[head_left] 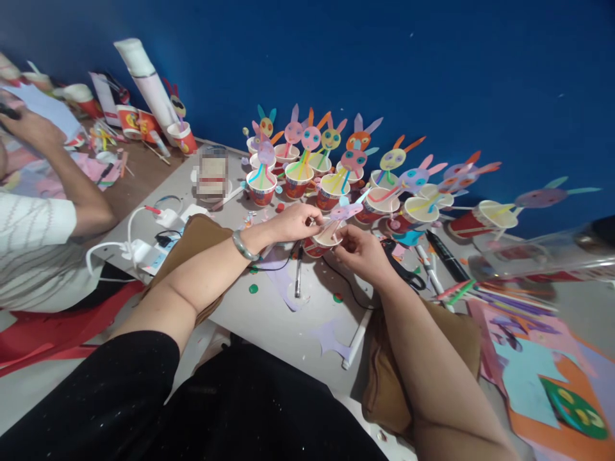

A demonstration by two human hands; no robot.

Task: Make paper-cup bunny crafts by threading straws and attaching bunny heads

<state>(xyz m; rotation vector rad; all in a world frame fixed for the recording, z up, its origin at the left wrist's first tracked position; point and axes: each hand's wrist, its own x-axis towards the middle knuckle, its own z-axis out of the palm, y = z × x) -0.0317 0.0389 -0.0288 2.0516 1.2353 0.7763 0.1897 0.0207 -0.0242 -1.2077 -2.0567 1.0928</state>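
Observation:
In the middle of the table a red and white paper cup (323,244) stands between my two hands. A lilac paper rabbit head (346,210) with pale ears rises from it on a straw. My left hand (298,223), a bangle on its wrist, closes its fingers at the cup's left rim. My right hand (360,251) pinches at the right side of the same cup, its fingertips partly hidden. Behind them stand several similar cups, among them one with a pink rabbit (298,182). A pen (299,272) lies just in front of the cup.
Brown cushions (192,250) lie under my forearms. To the right are scissors (406,269), a black marker (446,256), a clear bottle (542,259) and coloured paper (523,371). A power strip (154,256) with plugs sits left. Another person's arm (72,173) is at the far left.

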